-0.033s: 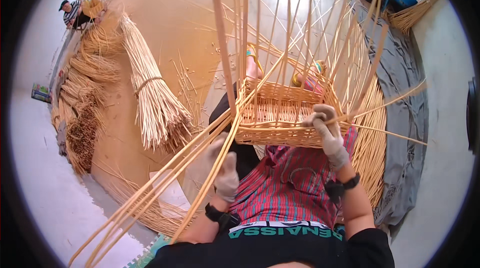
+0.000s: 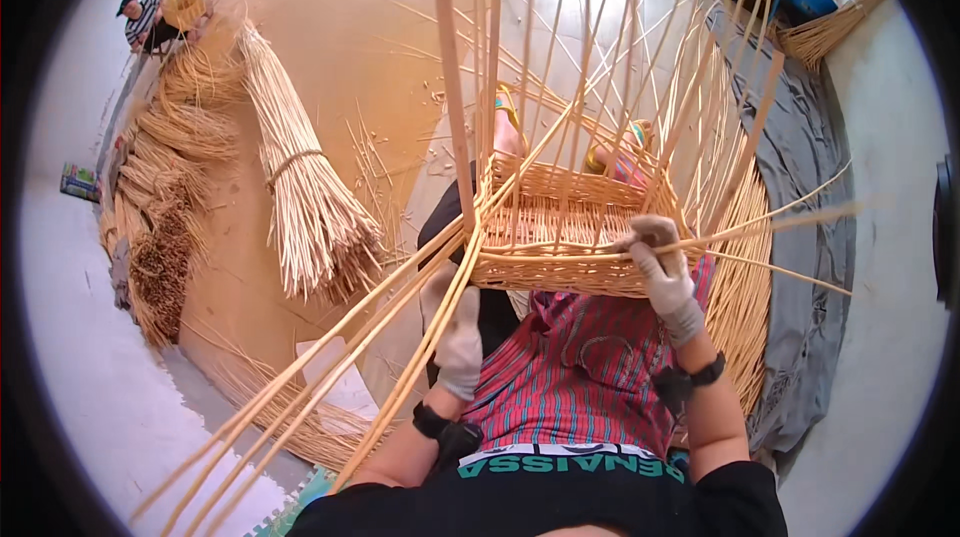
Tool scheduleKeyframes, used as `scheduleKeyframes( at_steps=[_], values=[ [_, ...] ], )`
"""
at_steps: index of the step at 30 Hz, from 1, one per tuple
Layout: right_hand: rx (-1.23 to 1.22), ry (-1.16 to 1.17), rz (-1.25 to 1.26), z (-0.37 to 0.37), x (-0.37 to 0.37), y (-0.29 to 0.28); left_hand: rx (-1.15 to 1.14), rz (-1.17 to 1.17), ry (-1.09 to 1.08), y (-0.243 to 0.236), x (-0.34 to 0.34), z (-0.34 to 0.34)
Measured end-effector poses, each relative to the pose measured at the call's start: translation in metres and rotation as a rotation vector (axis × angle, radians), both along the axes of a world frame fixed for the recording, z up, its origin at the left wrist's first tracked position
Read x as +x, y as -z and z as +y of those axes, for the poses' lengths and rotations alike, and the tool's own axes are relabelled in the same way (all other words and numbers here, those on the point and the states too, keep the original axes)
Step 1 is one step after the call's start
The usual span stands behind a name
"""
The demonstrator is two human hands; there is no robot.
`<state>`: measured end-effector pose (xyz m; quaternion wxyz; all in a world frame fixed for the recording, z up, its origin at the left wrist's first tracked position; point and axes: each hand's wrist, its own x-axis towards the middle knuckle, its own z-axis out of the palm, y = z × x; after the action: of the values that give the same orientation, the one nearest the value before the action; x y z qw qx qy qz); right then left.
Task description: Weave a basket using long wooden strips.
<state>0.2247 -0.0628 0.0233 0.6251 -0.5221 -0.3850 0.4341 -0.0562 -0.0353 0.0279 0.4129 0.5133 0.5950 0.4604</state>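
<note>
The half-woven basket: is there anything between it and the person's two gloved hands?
Nothing visible. The right hand rests on the basket rim, gripping a weaving rod. The left hand grips the rods trailing from its near corner.

Upright stakes (image 2: 560, 67) fence the half-woven basket (image 2: 560, 237) at centre frame, leaving only narrow gaps. Long rods (image 2: 330, 387) slant across the lower left, barring that side. A tied reed bundle (image 2: 300, 187) fills the left; bare floor (image 2: 370, 27) opens at upper centre.

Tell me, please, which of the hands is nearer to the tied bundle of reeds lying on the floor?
Left. The left hand grips the long weaving strands beside the half-woven basket, on the tied bundle of reeds side; the right hand is at the basket's far rim.
</note>
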Motion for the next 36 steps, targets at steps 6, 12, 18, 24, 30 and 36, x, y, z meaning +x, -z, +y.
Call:
scheduleKeyframes(
  at_steps=[6, 12, 18, 24, 30, 36],
  values=[
    [-0.125, 0.171, -0.27, 0.002, -0.005, 0.008, -0.196, -0.23, 0.441, 0.03, 0.005, 0.066],
    [-0.184, 0.241, -0.206, 0.015, -0.021, -0.006, -0.199, -0.2, 0.425, 0.035, 0.004, 0.077],
    [0.033, 0.272, -0.649, -0.023, -0.059, -0.038, -0.305, -0.263, 0.423, 0.035, 0.002, 0.08],
    [0.064, -0.048, -0.591, 0.011, -0.078, -0.091, -0.166, -0.278, 0.339, 0.043, 0.008, 0.076],
    [0.249, -0.172, -0.656, 0.193, -0.071, -0.07, -0.163, -0.213, 0.122, 0.056, 0.027, 0.07],
    [-0.014, 0.387, -1.244, 0.226, -0.101, -0.039, -0.099, -0.202, 0.088, 0.049, 0.03, 0.084]
  ],
)
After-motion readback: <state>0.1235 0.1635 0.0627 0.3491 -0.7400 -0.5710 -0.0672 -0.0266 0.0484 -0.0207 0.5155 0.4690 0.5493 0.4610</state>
